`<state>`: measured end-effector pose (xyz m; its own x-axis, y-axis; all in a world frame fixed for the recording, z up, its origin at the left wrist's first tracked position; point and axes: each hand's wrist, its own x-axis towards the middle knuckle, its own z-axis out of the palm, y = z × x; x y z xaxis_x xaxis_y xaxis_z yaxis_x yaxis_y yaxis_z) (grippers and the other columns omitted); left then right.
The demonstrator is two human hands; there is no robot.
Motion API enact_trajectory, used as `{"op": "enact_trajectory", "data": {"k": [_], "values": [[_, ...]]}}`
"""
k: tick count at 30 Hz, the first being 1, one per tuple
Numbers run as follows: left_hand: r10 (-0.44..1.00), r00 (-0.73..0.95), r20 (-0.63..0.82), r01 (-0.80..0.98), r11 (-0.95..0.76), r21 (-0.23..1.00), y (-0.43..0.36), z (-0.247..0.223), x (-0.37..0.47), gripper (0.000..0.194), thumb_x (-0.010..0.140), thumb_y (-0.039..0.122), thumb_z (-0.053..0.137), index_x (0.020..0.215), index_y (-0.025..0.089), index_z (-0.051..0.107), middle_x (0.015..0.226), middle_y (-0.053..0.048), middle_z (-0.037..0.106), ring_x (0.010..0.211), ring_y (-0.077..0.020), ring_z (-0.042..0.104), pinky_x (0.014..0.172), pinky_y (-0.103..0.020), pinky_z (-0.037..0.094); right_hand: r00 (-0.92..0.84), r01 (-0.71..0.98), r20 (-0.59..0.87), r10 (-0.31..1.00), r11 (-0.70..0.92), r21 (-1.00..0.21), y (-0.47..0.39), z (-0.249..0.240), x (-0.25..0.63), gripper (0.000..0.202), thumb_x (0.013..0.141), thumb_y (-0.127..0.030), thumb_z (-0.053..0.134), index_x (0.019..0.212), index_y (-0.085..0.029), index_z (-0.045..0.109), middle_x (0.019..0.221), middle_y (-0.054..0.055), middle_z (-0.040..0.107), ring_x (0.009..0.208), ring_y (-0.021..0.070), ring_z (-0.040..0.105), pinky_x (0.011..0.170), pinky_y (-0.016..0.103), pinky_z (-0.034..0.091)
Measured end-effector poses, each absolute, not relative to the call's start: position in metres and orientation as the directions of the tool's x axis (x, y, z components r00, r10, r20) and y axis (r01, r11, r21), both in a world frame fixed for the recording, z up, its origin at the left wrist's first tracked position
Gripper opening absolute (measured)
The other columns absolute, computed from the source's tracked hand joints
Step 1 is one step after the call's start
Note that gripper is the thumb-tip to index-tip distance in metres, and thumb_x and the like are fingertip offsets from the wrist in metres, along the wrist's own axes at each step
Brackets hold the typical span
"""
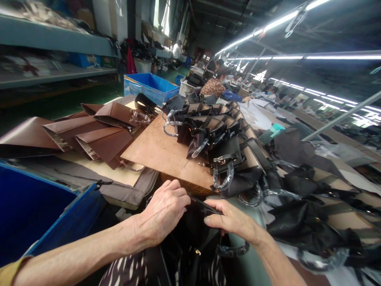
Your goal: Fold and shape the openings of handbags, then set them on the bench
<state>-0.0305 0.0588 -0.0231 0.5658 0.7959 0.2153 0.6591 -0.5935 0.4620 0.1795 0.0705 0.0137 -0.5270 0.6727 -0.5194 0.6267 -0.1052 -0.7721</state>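
Observation:
A black handbag rests on my lap, low in the middle of the head view, with a small gold-coloured fitting on its front and a plastic-wrapped handle at its right. My left hand is closed on the bag's upper edge, fingers curled under and partly hidden. On the right part of that same edge, my right hand pinches the black material between thumb and fingers. The bag's lower part is dark, and its details are hard to make out.
Black handbags with wrapped handles crowd a brown board ahead and the table at right. Brown bag pieces lie at left. Blue bins stand near left and farther back. A person in a patterned top sits beyond.

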Motion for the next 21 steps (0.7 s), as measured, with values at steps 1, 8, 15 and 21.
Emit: {"op": "enact_trajectory", "data": {"k": [1,8,15,21], "values": [[0.793,0.571,0.214,0.655,-0.597,0.464,0.060,-0.023,-0.029,0.009,0.080,0.018,0.052,0.077,0.019,0.060,0.076,-0.001,0.060,0.081,-0.0182,0.048,0.076,-0.033,0.034,-0.528,0.623,-0.519,0.672,-0.109,-0.775,0.071,0.013,0.179,0.020,0.074,-0.034,0.056,0.084,-0.017,0.055,0.066,-0.005,0.042,0.056,0.0081,0.039,0.047,0.017,0.036],[0.777,0.609,0.161,0.571,-0.570,0.590,0.061,-0.032,-0.030,0.016,0.080,0.009,0.043,0.079,0.018,0.056,0.077,0.000,0.060,0.072,-0.0135,0.055,0.066,-0.024,0.039,-0.556,0.531,-0.554,0.620,-0.248,-0.810,0.073,0.007,0.186,0.036,0.070,-0.042,0.062,0.096,-0.017,0.057,0.071,-0.005,0.046,0.058,0.0072,0.040,0.049,0.016,0.034],[0.647,0.736,0.201,0.376,-0.637,0.673,0.053,-0.020,-0.042,0.019,0.078,0.003,0.039,0.081,0.017,0.051,0.088,-0.001,0.057,0.072,-0.0113,0.054,0.062,-0.020,0.039,-0.562,0.436,-0.538,0.629,-0.328,-0.838,0.079,-0.012,0.190,0.043,0.069,-0.045,0.065,0.100,-0.016,0.057,0.068,-0.004,0.047,0.051,0.0048,0.037,0.043,0.014,0.026],[0.582,0.768,0.268,0.233,-0.642,0.731,0.056,-0.017,-0.043,0.021,0.082,0.004,0.036,0.079,0.017,0.053,0.112,-0.005,0.052,0.094,-0.0145,0.054,0.080,-0.022,0.042,-0.550,0.422,-0.549,0.629,-0.358,-0.833,0.082,-0.017,0.190,0.046,0.069,-0.046,0.065,0.102,-0.016,0.056,0.064,-0.005,0.045,0.047,0.0037,0.035,0.040,0.014,0.025]]}}
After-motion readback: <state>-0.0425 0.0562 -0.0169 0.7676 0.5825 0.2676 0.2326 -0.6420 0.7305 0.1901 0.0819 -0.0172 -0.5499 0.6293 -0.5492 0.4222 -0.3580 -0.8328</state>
